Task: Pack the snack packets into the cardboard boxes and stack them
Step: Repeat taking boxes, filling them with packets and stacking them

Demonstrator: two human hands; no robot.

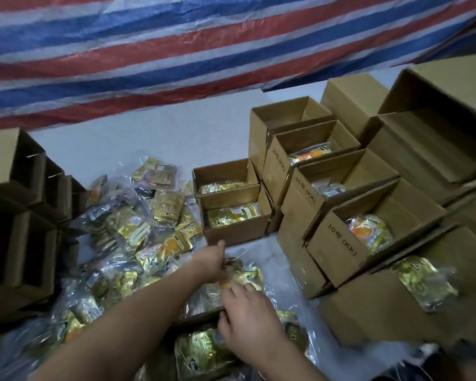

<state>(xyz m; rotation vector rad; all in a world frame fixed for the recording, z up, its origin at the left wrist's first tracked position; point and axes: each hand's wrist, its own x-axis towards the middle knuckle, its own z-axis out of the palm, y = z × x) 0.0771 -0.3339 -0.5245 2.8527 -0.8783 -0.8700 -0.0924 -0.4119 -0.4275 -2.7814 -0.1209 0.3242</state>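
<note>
There is one view only, from the person's head, looking forward and steeply down over the table. It sits close: both forearms reach in from the bottom edge. The wide lens bends the far tarp, which hangs behind the table and fills the top of the picture.

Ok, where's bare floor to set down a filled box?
Bare floor lies below the striped tarp, between the dark boxes on the left and the open boxes. A smaller patch fronts the two small boxes. The packet pile around both hands is crowded.
</note>
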